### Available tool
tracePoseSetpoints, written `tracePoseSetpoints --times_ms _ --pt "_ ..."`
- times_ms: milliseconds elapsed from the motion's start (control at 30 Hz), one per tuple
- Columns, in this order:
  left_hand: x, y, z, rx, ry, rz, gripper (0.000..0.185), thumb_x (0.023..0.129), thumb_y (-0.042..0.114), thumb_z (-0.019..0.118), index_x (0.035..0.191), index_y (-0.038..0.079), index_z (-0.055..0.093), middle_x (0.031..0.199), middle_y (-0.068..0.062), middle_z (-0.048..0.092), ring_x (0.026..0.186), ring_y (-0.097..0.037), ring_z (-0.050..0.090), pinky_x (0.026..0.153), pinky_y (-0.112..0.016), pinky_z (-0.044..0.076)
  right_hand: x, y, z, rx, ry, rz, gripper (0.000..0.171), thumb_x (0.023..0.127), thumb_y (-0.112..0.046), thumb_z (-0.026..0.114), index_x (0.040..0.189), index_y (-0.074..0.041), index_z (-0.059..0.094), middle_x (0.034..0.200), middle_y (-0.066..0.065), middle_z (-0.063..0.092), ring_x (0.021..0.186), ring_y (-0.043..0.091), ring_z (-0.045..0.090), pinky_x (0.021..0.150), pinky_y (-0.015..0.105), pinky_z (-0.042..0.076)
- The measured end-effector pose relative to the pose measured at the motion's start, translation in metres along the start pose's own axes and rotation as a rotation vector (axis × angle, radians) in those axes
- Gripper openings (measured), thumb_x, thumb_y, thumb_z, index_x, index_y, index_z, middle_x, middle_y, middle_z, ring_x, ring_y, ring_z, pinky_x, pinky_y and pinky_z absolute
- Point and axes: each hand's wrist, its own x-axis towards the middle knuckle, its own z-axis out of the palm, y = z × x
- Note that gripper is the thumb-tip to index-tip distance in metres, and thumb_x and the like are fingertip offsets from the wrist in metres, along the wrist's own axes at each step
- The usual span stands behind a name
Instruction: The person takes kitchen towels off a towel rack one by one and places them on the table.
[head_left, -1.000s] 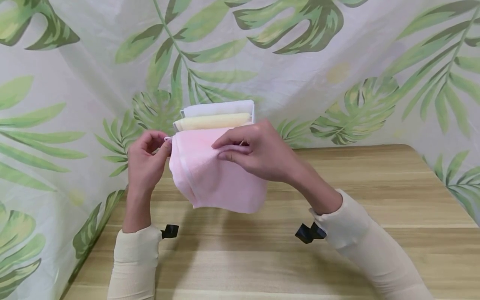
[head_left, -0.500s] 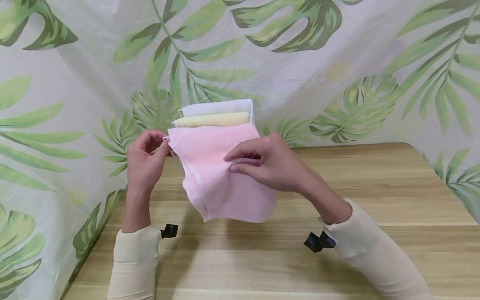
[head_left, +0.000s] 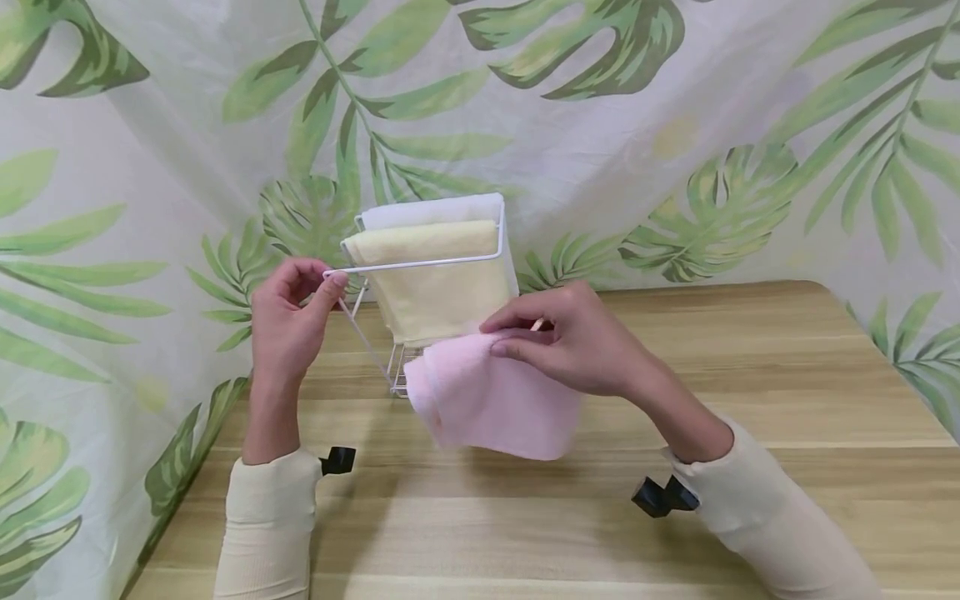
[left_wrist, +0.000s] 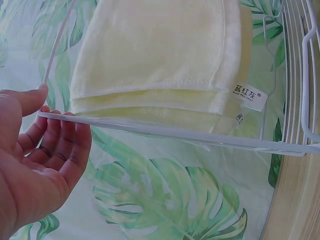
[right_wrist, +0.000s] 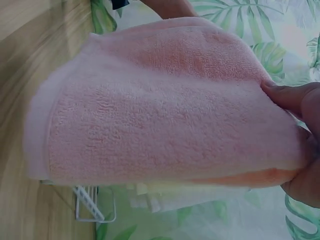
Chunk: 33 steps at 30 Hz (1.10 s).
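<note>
At the left, the front corner of the rack (head_left: 427, 264) is pinched by the left hand (head_left: 294, 325), with the thumb laid on top and the fingers curled beneath. The rack is stood on the counter (head_left: 750, 375). Behind its front bar (head_left: 450, 262), the yellow cloth (head_left: 450, 292) is draped in layers, and the white cloth (head_left: 435, 211) is hung at the rear.

Further right, the pink cloth (head_left: 510, 408) is suspended above the counter, in front of and below the front bar. Its upper edge is pinched between the thumb and fingers of the right hand (head_left: 573, 346).

Progress, as judged from this position: the pink cloth is separated from the front bar, but is not yet laid down or released. The yellow cloth and the white cloth are left in place on the rack.

The lower right part of the rack is hidden by the pink cloth; whether contact is made there cannot be determined. Most of the white cloth is covered by the yellow cloth. The small print on the lower label (left_wrist: 239, 119) cannot be read. The right hand is cut off at the edge of its wrist view.
</note>
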Motion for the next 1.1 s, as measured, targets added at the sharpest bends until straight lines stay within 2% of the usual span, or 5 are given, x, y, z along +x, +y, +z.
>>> tracePoseSetpoints --times_ms 267,400,633,1100 --pt "0.000 0.000 0.000 -0.030 -0.007 0.009 0.013 0.098 0.004 0.077 0.097 0.013 0.069 0.085 0.007 0.070 0.074 -0.008 0.068 0.067 -0.015 0.063 -0.021 0.010 -0.009 -0.020 -0.033 0.108 0.017 0.094 -0.015 0.085 0.111 -0.019 0.084 0.100 -0.010 0.082 0.079 0.007 0.066 0.066 0.023 0.058" --pt "0.001 0.000 0.000 -0.033 -0.006 0.011 0.011 0.098 0.004 0.077 0.097 0.012 0.069 0.085 0.006 0.070 0.074 -0.007 0.068 0.067 -0.015 0.063 -0.030 0.015 -0.014 0.000 -0.044 0.139 0.017 0.095 -0.016 0.084 0.111 -0.020 0.084 0.100 -0.011 0.082 0.081 0.007 0.068 0.062 0.024 0.057" --pt "0.000 0.000 0.000 -0.023 -0.008 0.023 0.009 0.099 0.005 0.077 0.098 0.010 0.069 0.085 0.007 0.070 0.075 -0.007 0.068 0.067 -0.015 0.063 -0.044 0.020 -0.022 0.002 -0.052 0.222 0.017 0.095 -0.017 0.084 0.111 -0.021 0.084 0.098 -0.011 0.081 0.084 0.006 0.072 0.064 0.026 0.059" --pt "-0.001 -0.002 0.000 0.001 -0.012 0.041 0.008 0.100 0.006 0.075 0.098 0.010 0.068 0.087 0.008 0.070 0.077 -0.013 0.070 0.068 -0.016 0.063 -0.068 0.028 -0.030 0.033 -0.051 0.263 0.016 0.095 -0.013 0.083 0.110 -0.019 0.084 0.097 -0.009 0.082 0.084 0.006 0.073 0.068 0.027 0.064"
